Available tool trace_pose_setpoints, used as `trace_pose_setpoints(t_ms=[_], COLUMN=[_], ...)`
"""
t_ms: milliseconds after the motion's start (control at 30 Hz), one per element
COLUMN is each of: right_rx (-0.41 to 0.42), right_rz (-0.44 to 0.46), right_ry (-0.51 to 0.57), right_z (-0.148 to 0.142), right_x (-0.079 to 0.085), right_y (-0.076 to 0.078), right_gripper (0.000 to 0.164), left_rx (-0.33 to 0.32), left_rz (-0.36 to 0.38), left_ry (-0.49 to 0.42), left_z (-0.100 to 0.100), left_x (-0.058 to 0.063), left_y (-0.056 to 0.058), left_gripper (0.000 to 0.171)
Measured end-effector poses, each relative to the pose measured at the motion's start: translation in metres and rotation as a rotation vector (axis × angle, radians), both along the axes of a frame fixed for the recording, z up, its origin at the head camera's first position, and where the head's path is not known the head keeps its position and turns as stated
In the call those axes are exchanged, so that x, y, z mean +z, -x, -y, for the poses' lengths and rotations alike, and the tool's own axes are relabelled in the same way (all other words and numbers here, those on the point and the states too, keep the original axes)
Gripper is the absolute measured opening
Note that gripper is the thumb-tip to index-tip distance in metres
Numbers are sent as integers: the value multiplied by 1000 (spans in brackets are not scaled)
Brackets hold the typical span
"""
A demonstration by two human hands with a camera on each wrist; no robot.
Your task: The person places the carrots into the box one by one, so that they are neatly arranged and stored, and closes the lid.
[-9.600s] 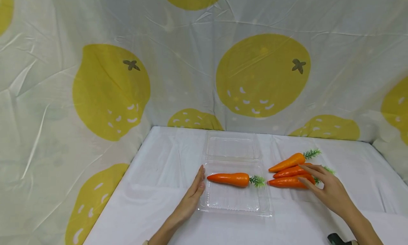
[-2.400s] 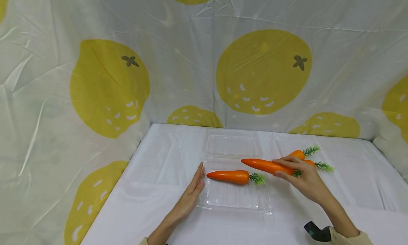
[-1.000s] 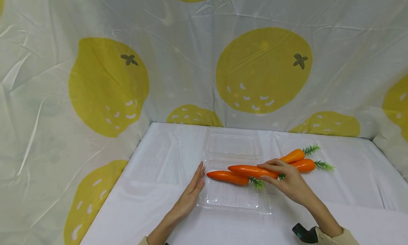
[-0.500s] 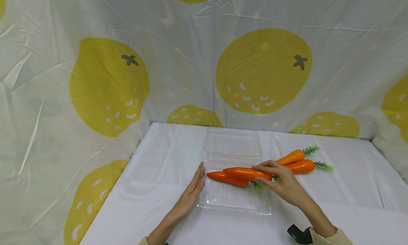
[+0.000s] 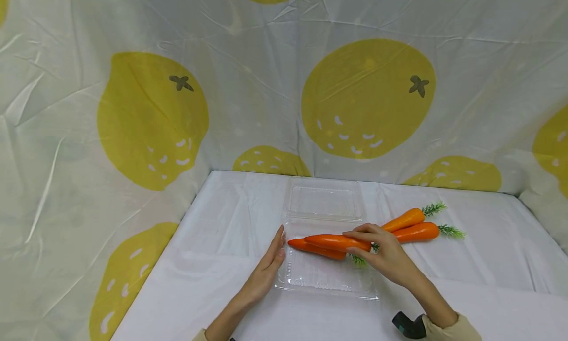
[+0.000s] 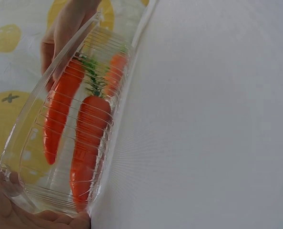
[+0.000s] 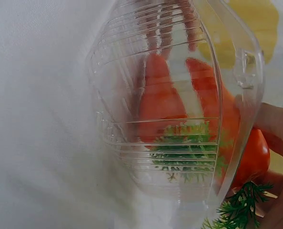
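Observation:
My right hand (image 5: 383, 255) pinches an orange carrot (image 5: 330, 241) by its thick end, between thumb and fingers. That carrot slants over a clear plastic clamshell container (image 5: 328, 282), its tip pointing left. Beneath it a second carrot (image 5: 328, 254) lies in the container, green top to the right, partly covered. In the right wrist view the held carrot's thick end (image 7: 256, 155) and leafy top show past the container's rim. My left hand (image 5: 262, 277), fingers straight, rests against the container's left side.
Two more carrots (image 5: 419, 232) with green tops lie on the white cloth right of the container. The container's lid (image 5: 326, 200) is folded back flat behind it. A cloth printed with lemons (image 5: 368, 99) hangs at the back and left.
Earlier my right hand reached to three carrots on the right; it took the front one and carried it left over the container, lowering it beside the lying carrot. The left hand stays put.

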State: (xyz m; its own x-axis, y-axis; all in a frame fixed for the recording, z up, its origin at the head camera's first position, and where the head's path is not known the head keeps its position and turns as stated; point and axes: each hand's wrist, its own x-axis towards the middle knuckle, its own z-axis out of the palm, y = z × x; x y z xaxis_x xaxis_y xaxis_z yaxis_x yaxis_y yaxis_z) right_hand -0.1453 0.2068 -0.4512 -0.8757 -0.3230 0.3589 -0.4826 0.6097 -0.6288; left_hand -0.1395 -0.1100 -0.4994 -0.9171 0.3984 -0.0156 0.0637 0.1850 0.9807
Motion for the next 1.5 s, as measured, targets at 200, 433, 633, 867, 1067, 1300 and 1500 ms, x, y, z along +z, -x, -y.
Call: trace_pose_setpoints(t_ms=[200,433,633,867,1067,1300,1500], right_rx=[-7,-6,-4,12,16,15,17], right_rz=[2,25,22,-13,-18,-20,3], right_ry=[2,0,-10,-31,-50,-65,-67], right_z=[5,9,12,14,15,19,24], right_x=[-1,-1,0,-1,-2,0,-1], right_y=[-1,-2,-3,-3,-4,-5,-6], right_gripper=[33,34,34,34,35,33,33], left_rx=[-3,-2,-3,3,3,2,8], left_rz=[5,1,-21,-22,-7,1,0], left_ry=[6,11,6,-15,-4,-7,0], left_z=[0,0,-1,-2,-1,0,0], left_x=[0,1,1,1,1,1,0], left_y=[0,0,-1,-1,-1,-1,-1], left_gripper=[61,61,61,61,61,61,61])
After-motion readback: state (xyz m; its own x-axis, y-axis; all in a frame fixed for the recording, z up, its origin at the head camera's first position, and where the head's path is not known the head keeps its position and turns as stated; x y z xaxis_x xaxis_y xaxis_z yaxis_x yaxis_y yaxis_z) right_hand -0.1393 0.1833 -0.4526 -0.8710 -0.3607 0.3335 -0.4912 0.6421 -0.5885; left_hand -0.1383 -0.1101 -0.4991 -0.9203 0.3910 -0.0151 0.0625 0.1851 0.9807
